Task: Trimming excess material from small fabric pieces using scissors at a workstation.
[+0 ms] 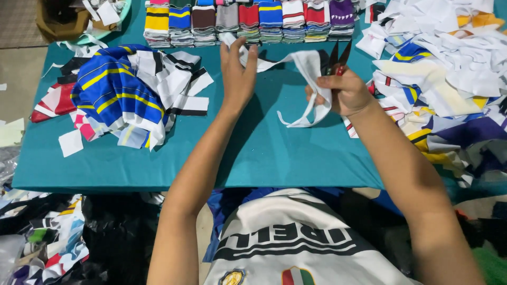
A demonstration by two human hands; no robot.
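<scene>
My left hand (237, 71) is raised over the teal table (264, 153) and pinches one end of a white fabric strip (303, 66). The strip stretches across to my right hand (346, 92), which grips small red-handled scissors (338, 58) with the blades pointing up and apart at the cloth. A loose loop of the same strip hangs below my right hand.
A row of folded striped fabric stacks (248, 21) lines the far edge. A blue, yellow and white heap of garments (127, 89) lies at left. Mixed cloth scraps (449, 79) pile up at right. A white printed shirt (296, 243) rests on my lap. More scraps cover the floor (47, 237).
</scene>
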